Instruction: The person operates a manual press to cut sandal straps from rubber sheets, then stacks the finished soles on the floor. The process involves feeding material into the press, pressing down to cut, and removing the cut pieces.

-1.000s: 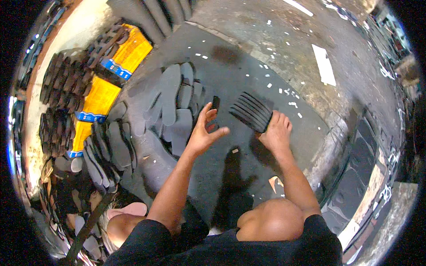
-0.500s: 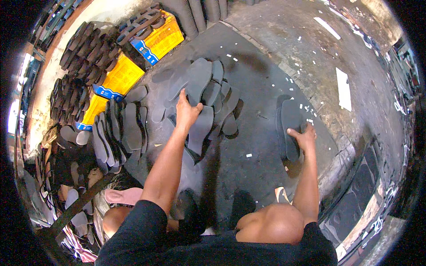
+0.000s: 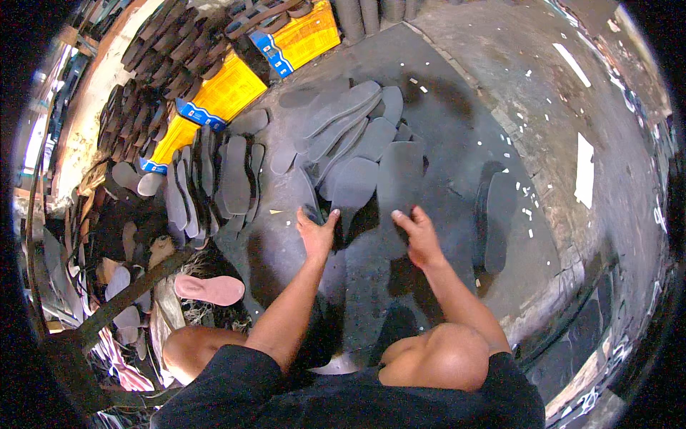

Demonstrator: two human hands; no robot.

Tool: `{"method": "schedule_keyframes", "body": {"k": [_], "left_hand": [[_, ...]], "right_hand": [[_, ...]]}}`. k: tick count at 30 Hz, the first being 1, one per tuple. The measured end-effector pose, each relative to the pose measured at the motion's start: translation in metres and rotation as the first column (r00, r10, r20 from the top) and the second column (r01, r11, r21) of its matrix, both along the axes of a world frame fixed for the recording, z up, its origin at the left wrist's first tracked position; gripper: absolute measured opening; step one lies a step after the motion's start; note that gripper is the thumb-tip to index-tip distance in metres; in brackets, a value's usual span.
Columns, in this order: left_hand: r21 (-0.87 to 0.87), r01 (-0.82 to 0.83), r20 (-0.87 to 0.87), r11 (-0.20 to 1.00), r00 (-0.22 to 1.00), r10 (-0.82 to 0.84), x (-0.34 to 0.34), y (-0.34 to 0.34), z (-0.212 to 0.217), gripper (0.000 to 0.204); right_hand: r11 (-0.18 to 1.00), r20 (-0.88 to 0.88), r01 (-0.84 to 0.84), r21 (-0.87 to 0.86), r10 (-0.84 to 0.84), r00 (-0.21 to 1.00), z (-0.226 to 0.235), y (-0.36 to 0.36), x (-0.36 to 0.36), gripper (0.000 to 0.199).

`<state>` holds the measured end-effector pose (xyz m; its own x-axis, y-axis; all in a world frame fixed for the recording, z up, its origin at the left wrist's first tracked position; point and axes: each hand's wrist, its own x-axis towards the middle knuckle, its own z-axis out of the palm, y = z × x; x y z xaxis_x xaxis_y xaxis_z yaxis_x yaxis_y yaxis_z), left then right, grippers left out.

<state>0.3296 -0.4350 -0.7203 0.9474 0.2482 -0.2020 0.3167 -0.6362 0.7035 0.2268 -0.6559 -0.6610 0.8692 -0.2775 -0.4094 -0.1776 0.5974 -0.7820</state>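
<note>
My left hand is at the near side of a loose pile of grey shoe soles. Its thumb and fingers close around the lower end of a tilted, narrow-looking sole. The thumb tip lies close to another sole, whose wide end points away from me. To the right, my right hand grips the near end of a slightly blurred grey sole, thumb on top and the other fingers partly hidden. That sole is in front of the pile's right side.
Stacked grey soles lie farther right on the dark mat. On the left stand a row of soles, yellow-and-blue boxes and piled dark footwear. A pink sole lies near my left knee, beside a dark bar.
My right hand has left the stack at the right and moved left to the pile, where it holds a sole. My left hand has come nearer, down from the pile's top. The view has shifted.
</note>
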Motion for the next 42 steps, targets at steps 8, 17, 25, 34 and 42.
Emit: {"method": "schedule_keyframes", "body": {"k": [8,17,25,34,42], "left_hand": [[-0.359,-0.018,0.027,0.933,0.999,0.029,-0.036,-0.006,0.003,0.095],[-0.292,0.209,0.382,0.933,0.920,-0.086,-0.045,-0.074,0.073,0.061],[-0.610,0.459,0.288,0.646,0.888,-0.359,-0.017,-0.112,0.073,0.046],[0.396,0.710,-0.113,0.583,0.667,-0.736,0.190,-0.092,0.098,0.139],[0.482,0.583,0.035,0.654,0.733,-0.680,0.121,-0.119,0.096,0.054]], "right_hand": [[0.950,-0.072,-0.020,-0.310,-0.003,0.997,-0.058,0.047,0.038,0.067],[0.987,0.135,-0.157,-0.041,0.162,0.978,0.016,-0.002,0.007,0.057],[0.988,0.112,0.146,-0.042,-0.141,0.984,0.021,-0.025,0.006,0.061],[0.295,-0.366,-0.268,-0.917,-0.358,0.859,-0.016,-0.086,0.007,0.072],[0.747,-0.113,0.177,-0.641,-0.320,0.941,0.002,-0.056,0.036,0.073]]}}
